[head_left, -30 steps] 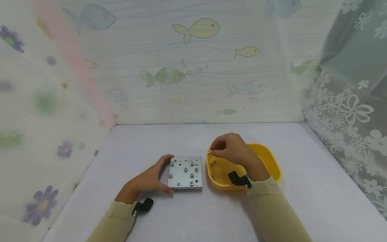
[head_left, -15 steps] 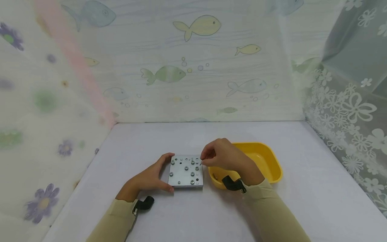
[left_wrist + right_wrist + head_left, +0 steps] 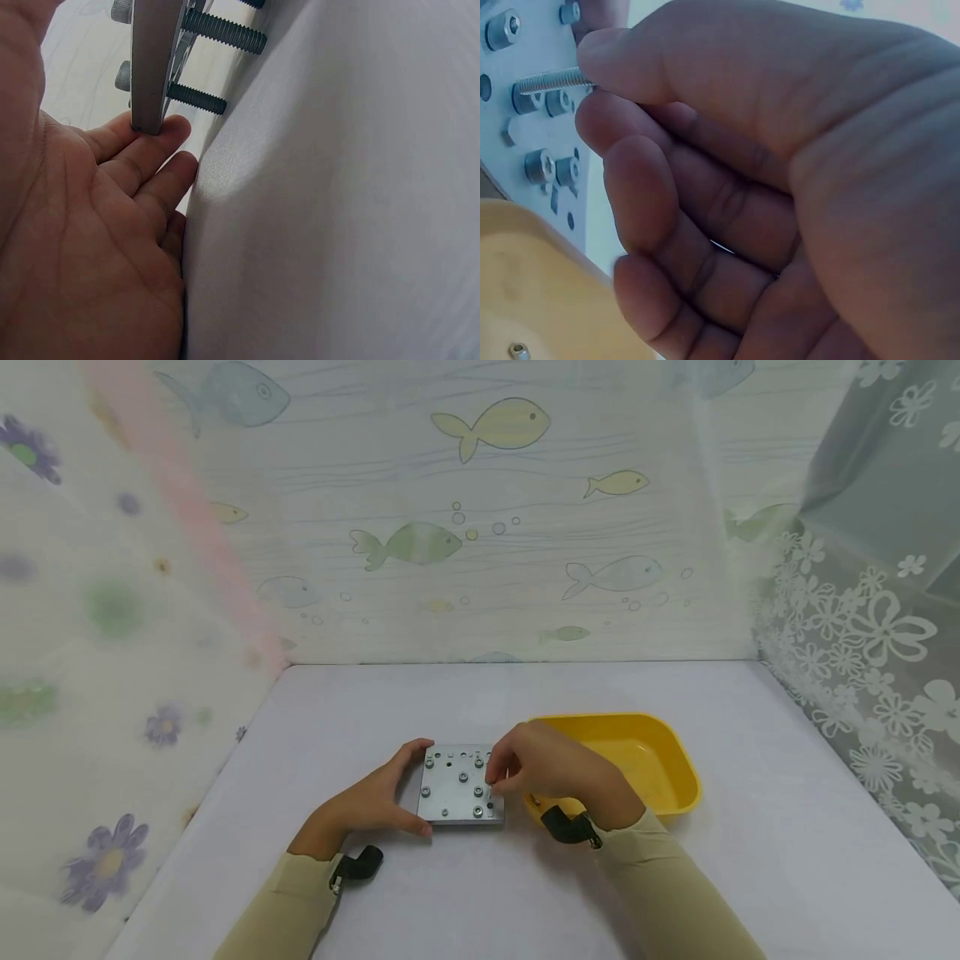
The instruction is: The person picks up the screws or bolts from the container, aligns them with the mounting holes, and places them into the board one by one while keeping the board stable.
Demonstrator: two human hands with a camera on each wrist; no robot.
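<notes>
A metal plate (image 3: 448, 800) with several socket-head bolts standing in its holes is at the middle of the table. My left hand (image 3: 367, 800) grips its left side, thumb at the near corner and a finger at the far one. Threaded bolt shanks (image 3: 229, 32) stick out beneath the plate in the left wrist view. Over the plate's right edge, my right hand (image 3: 558, 768) pinches a bolt (image 3: 553, 79) between thumb and forefinger. That bolt's threaded end points at the plate; its head is hidden by the fingertips. Whether the tip touches the plate I cannot tell.
A yellow tray (image 3: 693, 789) stands right of the plate, partly behind my right hand. A loose bolt (image 3: 519, 350) lies in it. Patterned cloth (image 3: 405, 610) hangs at the back and sides of the white table (image 3: 465, 893).
My right hand has moved left from above the yellow tray to the plate's right edge, carrying the bolt. My left hand has kept its grip on the plate.
</notes>
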